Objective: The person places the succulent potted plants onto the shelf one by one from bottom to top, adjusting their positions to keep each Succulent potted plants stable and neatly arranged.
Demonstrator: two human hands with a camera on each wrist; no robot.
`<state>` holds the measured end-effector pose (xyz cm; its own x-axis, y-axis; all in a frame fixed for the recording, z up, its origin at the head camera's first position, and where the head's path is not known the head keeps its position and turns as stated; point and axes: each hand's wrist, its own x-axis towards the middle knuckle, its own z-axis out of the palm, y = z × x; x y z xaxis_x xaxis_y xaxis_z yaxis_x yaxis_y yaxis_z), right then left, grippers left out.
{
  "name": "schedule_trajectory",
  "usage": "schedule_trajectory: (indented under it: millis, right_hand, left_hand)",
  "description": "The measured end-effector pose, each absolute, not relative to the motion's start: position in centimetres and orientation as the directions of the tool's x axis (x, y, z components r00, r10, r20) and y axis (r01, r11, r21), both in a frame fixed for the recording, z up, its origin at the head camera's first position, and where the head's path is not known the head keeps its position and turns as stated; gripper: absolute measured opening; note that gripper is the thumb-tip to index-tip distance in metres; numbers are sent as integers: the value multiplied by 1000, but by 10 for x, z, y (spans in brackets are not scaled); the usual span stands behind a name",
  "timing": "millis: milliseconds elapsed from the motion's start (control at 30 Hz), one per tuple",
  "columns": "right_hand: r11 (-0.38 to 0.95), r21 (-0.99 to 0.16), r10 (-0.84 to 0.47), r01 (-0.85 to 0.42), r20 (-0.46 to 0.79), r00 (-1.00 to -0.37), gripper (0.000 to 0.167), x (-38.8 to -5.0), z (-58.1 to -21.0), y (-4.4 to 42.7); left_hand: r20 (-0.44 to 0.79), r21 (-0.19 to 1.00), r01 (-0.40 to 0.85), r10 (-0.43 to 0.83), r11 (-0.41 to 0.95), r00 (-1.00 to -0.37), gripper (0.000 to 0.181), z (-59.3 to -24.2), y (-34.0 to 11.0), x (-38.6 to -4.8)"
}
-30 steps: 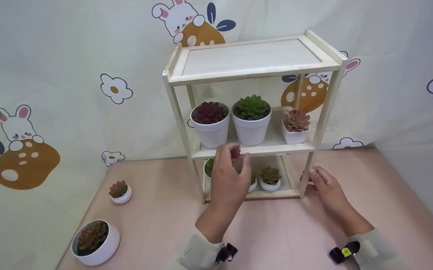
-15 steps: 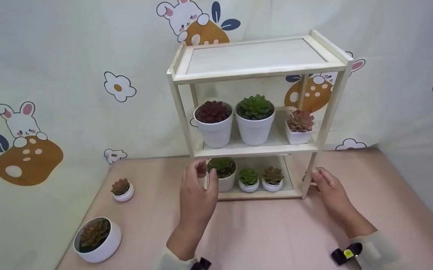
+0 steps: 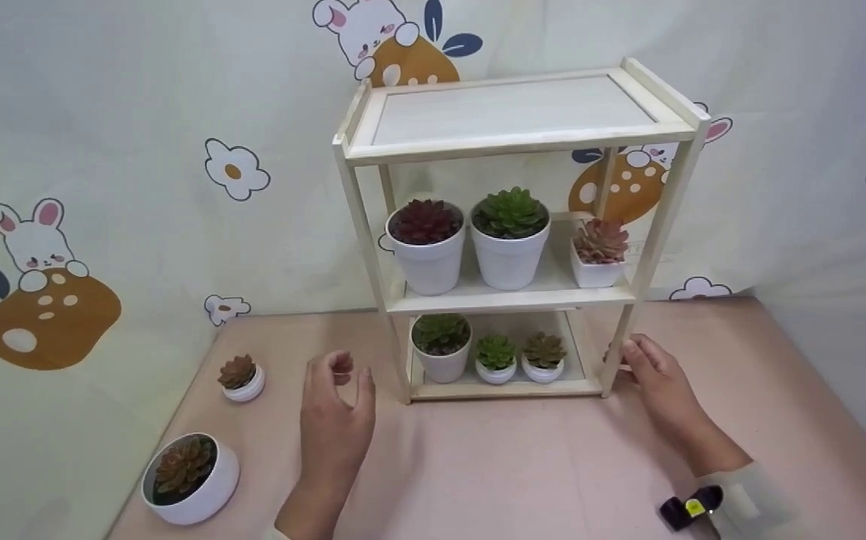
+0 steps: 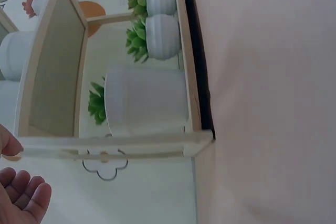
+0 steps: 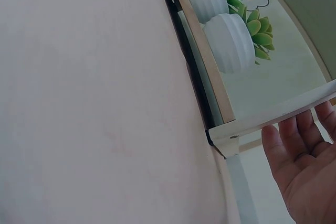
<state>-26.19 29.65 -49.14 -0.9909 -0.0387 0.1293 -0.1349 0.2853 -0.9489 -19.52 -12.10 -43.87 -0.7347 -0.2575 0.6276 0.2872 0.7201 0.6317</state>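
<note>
A small wooden shelf rack (image 3: 511,301) stands upright on the table. My right hand (image 3: 656,375) holds its front right leg (image 3: 617,352) low down, with fingertips showing just behind the wood. My left hand (image 3: 337,420) is raised over the table left of the rack, fingers loosely bent and nothing in them. Two large white pots, one with a dark red succulent (image 3: 427,223) and one with a green succulent (image 3: 510,214), share the middle shelf with a small pink succulent (image 3: 600,241). On the bottom shelf sit a larger potted succulent (image 3: 441,349) and two small ones (image 3: 495,358).
Left of my left hand, a small brown succulent in a ribbed pot (image 3: 242,379) stands on the pink table (image 3: 507,465). Nearer is a brown succulent in a wide white bowl (image 3: 191,480). A patterned cloth (image 3: 103,135) hangs behind the rack.
My left hand has moved left, from in front of the rack to the table area beside it. The right hand stays at the rack's leg, and the plants have kept their places.
</note>
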Motion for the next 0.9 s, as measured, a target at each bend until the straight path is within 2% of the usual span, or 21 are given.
schedule_trajectory:
  millis: [167,567,767,900]
  right_hand:
    - [271,-953,-31,-136,132,-991,56,-262,-492,296]
    - [238,-960,-17,-146,146,-989,52,-261,-492,293]
    - [259,-955,-27,-143,141,-990,54,-263,-493,295]
    - [268,-953,-30,-142,139,-990,54,-263,-493,297]
  left_hand:
    - [648,610,268,-275,746,-710,27,-444,-141,-192]
    - [519,661,68,-390,747,-760,32,-446,-174,-173]
    - [422,696,-100,-517,711,-744,36,-451,-188,-160]
    - [401,703,-151,-563,695,-723,38,-452,-199,-153]
